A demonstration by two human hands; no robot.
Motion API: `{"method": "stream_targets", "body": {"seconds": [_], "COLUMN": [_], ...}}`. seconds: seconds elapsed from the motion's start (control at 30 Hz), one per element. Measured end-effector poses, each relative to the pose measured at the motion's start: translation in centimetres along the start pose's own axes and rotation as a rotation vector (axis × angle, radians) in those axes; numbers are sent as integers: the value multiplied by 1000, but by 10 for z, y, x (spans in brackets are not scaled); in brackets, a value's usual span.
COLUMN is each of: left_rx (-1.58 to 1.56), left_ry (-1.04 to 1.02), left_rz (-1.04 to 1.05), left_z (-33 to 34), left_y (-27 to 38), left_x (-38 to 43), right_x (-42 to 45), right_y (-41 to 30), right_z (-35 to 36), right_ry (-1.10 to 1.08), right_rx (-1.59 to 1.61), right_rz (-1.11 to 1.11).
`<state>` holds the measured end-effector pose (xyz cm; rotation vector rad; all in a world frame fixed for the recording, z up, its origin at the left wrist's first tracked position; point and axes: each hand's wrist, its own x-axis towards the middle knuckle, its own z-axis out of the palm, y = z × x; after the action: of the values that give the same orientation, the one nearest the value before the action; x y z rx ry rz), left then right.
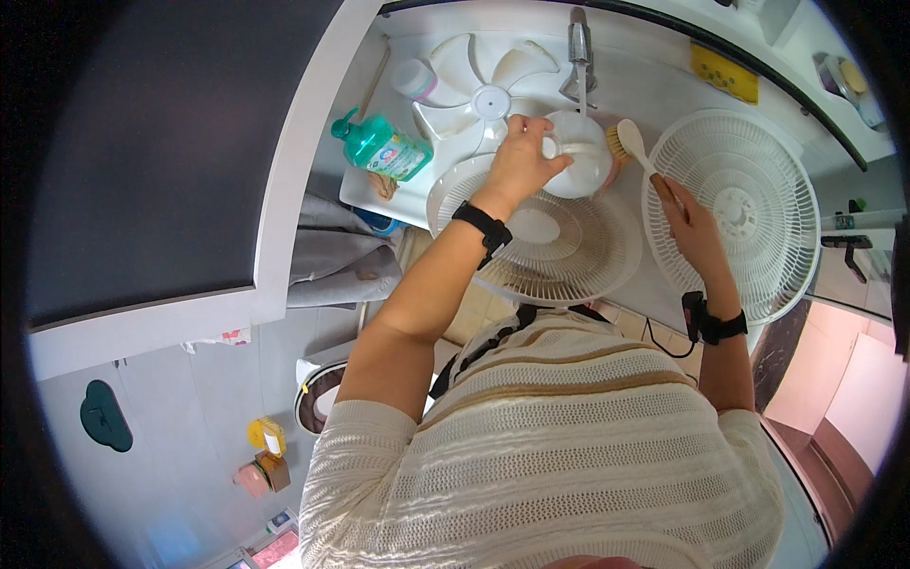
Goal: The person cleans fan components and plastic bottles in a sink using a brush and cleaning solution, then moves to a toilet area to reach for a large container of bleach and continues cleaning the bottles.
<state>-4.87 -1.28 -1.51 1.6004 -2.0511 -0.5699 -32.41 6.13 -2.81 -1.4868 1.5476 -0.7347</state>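
Observation:
My left hand [525, 162] grips a round, glossy white piece [586, 178], probably plastic, by its edge and raised middle. Water from the chrome faucet [579, 43] runs down onto it. In my right hand [691, 226] is a scrub brush [631, 135] with a wooden handle, its bristles beside the white piece. Whether the bristles touch it, I cannot tell. Below my left hand a white fan grille [561, 263] rests at the sink's front. Another white fan grille [771, 185] lies right of the brush. White fan blades [490, 103] lie behind my left hand.
A green pump bottle [387, 149] and a white-and-pink jar [412, 78] stand at the left of the counter. A yellow perforated item [725, 73] is at the back right. A dark panel in a white frame [274, 235] rises at left, near hanging grey cloth [341, 249].

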Motion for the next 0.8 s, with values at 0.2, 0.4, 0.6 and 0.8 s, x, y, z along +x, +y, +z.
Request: {"method": "stream_targets", "body": {"seconds": [0.2,0.4,0.6,0.8], "left_rx": [-27,-29,-170,-278], "left_ry": [147,219,213,213], "left_rz": [132,142,-4,-91], "left_z": [13,27,34,29], "left_y": [-8,-11,-5,-16], "left_x": [16,46,57,47], "right_x": [-18,-5,39,37], "right_y": [-21,-39,-23,-71], "right_z": [-7,3,7,-19], "right_ry": [-29,19,108,71], "right_rx": [107,105,-70,-315], "right_rz": [29,-200,-295,-313]}}
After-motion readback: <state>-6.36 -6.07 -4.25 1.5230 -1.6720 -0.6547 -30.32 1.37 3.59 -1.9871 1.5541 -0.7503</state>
